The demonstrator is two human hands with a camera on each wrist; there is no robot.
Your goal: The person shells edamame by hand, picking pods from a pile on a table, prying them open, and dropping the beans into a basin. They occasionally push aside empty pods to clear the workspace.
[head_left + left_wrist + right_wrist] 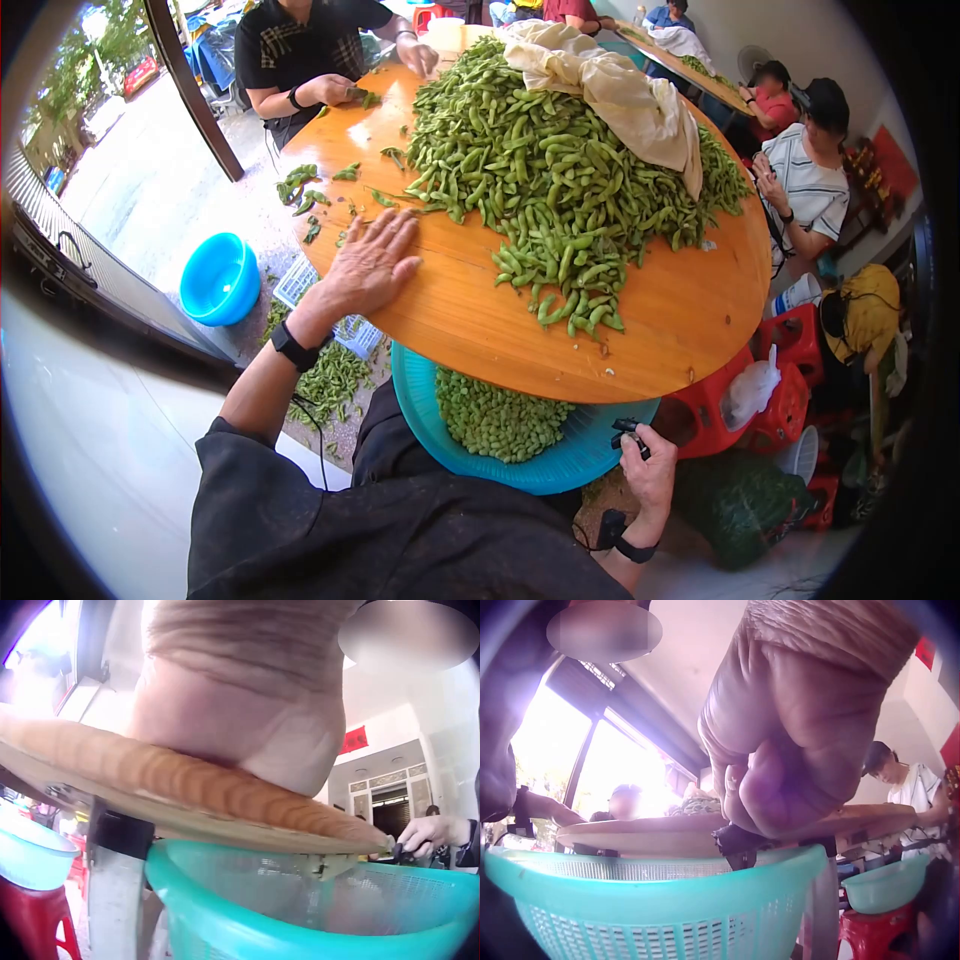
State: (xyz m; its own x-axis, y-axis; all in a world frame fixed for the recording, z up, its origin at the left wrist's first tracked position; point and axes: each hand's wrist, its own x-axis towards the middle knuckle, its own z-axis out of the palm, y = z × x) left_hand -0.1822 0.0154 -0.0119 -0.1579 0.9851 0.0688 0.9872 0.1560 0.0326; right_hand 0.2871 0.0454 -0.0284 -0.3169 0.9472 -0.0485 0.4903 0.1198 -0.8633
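Note:
My left hand (370, 270) rests with its fingers spread on the left rim of the wooden table (450, 310). In the left wrist view its heel presses on the table edge (225, 791). Off the table's near right side, my right hand (648, 470) grips a small black object (630, 437) between thumb and fingers; its kind cannot be made out. The right wrist view shows that black object (739, 844) under the curled fingers, above the basket's rim. Green soybean pods (540, 150) lie heaped on the table. Shelled beans (500, 415) fill part of the turquoise basket (420, 420) below.
A cream cloth (600, 75) drapes over the heap. A blue basin (220, 280) and scattered pods (335, 385) are on the floor at left. Red stools (790, 400) and a green sack (740, 500) stand at right. Across the table a person (300, 60) handles pods.

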